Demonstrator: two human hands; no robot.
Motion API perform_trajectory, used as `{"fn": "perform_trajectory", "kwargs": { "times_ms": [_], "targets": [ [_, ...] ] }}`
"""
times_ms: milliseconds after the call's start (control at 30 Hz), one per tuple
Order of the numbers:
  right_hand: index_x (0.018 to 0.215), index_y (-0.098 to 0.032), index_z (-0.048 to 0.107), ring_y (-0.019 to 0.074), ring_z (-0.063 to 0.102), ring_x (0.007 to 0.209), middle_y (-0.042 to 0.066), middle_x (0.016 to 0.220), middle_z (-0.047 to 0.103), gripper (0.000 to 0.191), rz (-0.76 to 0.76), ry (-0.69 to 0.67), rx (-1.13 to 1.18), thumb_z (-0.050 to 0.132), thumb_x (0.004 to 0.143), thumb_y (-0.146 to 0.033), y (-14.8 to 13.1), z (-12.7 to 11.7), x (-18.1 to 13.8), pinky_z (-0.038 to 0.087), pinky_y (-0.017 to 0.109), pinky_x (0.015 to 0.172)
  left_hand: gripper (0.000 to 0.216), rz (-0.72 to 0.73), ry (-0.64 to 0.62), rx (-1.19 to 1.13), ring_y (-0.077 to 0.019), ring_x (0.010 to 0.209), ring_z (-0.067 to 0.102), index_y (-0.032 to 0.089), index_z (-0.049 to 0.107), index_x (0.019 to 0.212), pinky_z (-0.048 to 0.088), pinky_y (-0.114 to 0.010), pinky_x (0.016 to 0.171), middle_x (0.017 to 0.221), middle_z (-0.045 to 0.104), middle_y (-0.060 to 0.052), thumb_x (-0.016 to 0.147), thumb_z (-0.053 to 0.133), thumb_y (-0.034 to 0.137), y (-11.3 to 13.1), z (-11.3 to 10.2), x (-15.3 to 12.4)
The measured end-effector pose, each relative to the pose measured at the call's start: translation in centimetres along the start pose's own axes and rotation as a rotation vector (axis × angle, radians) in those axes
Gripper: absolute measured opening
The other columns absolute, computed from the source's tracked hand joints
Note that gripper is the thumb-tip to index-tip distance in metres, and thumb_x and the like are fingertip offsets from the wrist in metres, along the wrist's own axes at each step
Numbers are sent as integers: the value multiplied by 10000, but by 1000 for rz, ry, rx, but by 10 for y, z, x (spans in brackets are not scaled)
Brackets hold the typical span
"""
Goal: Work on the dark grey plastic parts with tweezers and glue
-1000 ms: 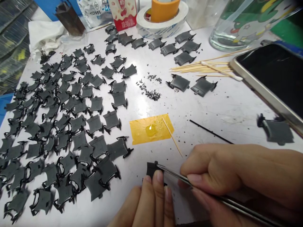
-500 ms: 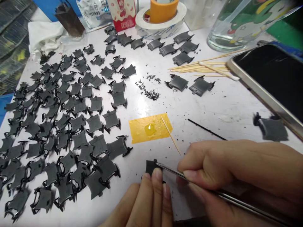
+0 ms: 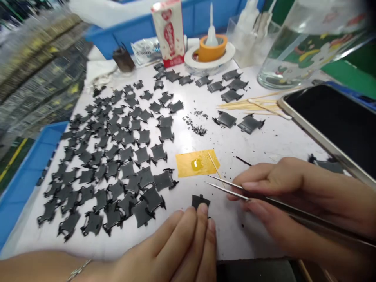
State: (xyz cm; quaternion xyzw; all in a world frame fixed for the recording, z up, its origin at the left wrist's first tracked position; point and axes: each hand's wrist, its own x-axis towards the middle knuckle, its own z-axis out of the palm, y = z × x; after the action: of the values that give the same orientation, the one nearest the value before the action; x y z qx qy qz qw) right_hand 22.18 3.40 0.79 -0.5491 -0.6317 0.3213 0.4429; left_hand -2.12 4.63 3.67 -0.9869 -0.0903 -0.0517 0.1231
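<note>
Under the fingertips of my left hand [image 3: 182,239] a small dark grey plastic part [image 3: 200,200] is pressed to the white table; its far edge with a little tab shows, the rest is covered. My right hand [image 3: 273,192] grips a pair of metal tweezers [image 3: 226,186], whose tips are apart with nothing visible between them, above and to the right of the part. Beyond lies a strip of yellow tape [image 3: 183,166] bearing a clear drop [image 3: 196,164], and a toothpick [image 3: 214,163] rests across its right end. A thin black rod [image 3: 243,160] lies near my right fingers.
Many similar plastic parts [image 3: 142,154] cover the left side. Tiny black bits [image 3: 198,129] lie mid-table. Toothpicks [image 3: 249,105], a phone [image 3: 329,121] and a glass of water [image 3: 289,58] stand right; tape rolls [image 3: 229,55], a drink carton [image 3: 169,35] and a blue bin [image 3: 132,29] are behind.
The tweezers have lifted off the part's tab, and their tips have spread. My left fingers stay on the part. The view has tilted up and shows more of the background.
</note>
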Motion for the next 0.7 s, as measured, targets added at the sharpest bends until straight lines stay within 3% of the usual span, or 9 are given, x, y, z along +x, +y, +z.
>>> {"fn": "perform_trajectory", "kwargs": {
  "times_ms": [100,233,333,467,567,700],
  "targets": [
    [778,-313,704,191,761,683,5,782,782,93,72,17,23,754,794,-389,1,-1,5,613,202,573,307,-50,38,-1,-216,1074,676,68,679,1196,537,-285,946,1185,738,-86,1010,442,129,1,-4,4],
    [736,-271,719,228,757,671,61,790,781,276,188,38,127,777,721,-540,1,0,11,622,265,573,311,-105,167,66,-223,1021,698,58,709,1127,535,-302,904,1132,755,-103,1006,429,116,11,3,7],
    [721,-257,701,247,749,698,64,721,749,398,237,53,174,775,667,-644,2,1,12,608,288,578,285,-68,203,154,-239,948,721,34,716,1092,555,-324,867,1074,766,-131,970,466,98,19,7,10],
    [747,-238,684,238,731,776,47,707,718,400,264,73,207,771,698,-625,5,1,12,588,300,680,306,-74,251,125,-250,938,715,0,697,1068,559,-349,861,1035,763,-165,977,415,76,21,-2,15],
    [806,-238,677,227,714,839,35,755,723,381,275,84,219,735,762,-612,8,0,12,553,303,742,342,-207,276,25,-225,986,698,-2,664,1114,559,-325,899,1061,753,-157,1005,346,57,-5,-16,12],
    [845,-244,652,218,693,869,28,801,736,365,301,30,189,672,835,-608,12,-2,11,513,307,760,266,-596,169,12,-194,872,695,128,665,1146,585,-320,782,1013,738,-106,1008,437,120,-97,-29,-6]
  ]
}}
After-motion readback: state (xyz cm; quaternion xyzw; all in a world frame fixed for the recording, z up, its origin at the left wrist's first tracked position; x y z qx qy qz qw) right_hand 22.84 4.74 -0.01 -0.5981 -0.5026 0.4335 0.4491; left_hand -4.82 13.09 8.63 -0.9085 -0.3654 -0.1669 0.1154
